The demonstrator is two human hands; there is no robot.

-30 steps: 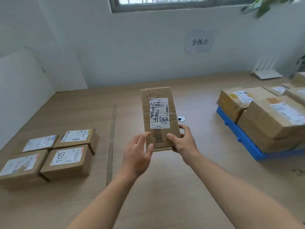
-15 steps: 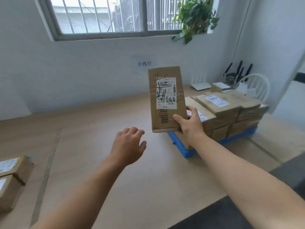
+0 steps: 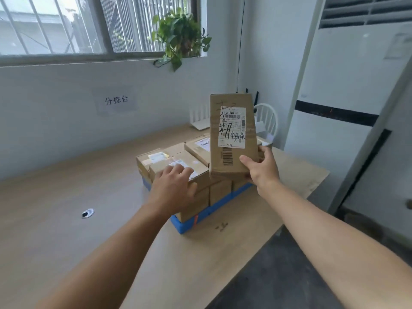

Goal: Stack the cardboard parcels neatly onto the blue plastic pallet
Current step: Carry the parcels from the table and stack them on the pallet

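**Now one parcel up in the right grip, the left grip flat on the stack**

Well to the left of both hands, a small round cable hole (image 3: pixel 88 212) sits in the wooden counter (image 3: pixel 55 219), and a paper sign (image 3: pixel 116 99) hangs on the wall above it.

The left grip (image 3: pixel 172 188) lies palm down with its fingers spread and straight, and it holds nothing. The fingers rest on the top of the nearest stacked parcel (image 3: pixel 200 169), across that box's white label, and the thumb hangs down the near side. Their tips are slightly blurred.

Beneath and beyond this grip the other stacked parcels (image 3: pixel 156 156) sit close together in two layers on the blue pallet (image 3: pixel 185 226). The pallet's near corner shows below the wrist.

Just to the right, the right grip (image 3: pixel 262 168) holds the tall parcel (image 3: pixel 231 134) by its lower right corner. The thumb presses on the labelled front face and the fingers are curled round behind. The parcel stands nearly upright above this grip, clear of the stack, with its bottom edge over the right half of the pallet. Its white label carries barcodes and black handwriting and faces the camera.

Beyond the right grip are a white chair (image 3: pixel 268 118) and, farther right, a tall white air conditioner (image 3: pixel 334 97).
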